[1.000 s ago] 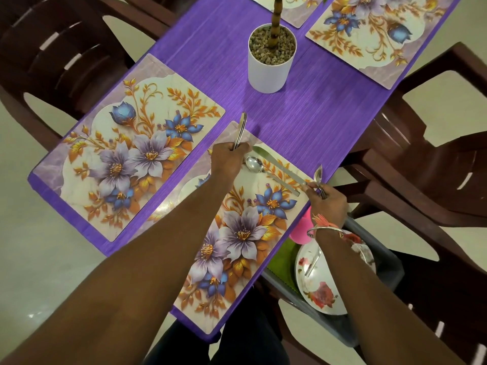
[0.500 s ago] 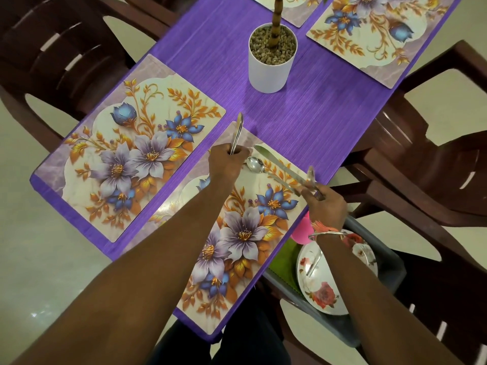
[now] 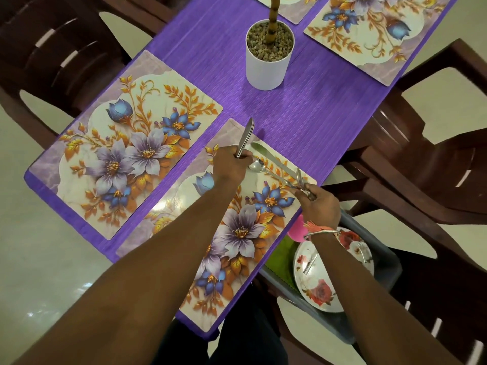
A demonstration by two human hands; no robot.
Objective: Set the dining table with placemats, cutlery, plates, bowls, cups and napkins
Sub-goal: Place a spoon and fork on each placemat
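Spoon point(image 3: 257, 166) and knife point(image 3: 263, 152): polished metal. Near placemat point(image 3: 245, 233): smooth, glossy. Table point(image 3: 316, 106) cover: matt, finely ribbed. Pot point(image 3: 264, 69): smooth, matt, holding rough gravel point(image 3: 258, 40). Plate point(image 3: 316, 280): glazed, glossy.

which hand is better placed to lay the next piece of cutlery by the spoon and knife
Right, probably. The right hand holds one piece of cutlery right by the handles of the spoon and knife on the near placemat; the left hand grips an upright bundle of cutlery.
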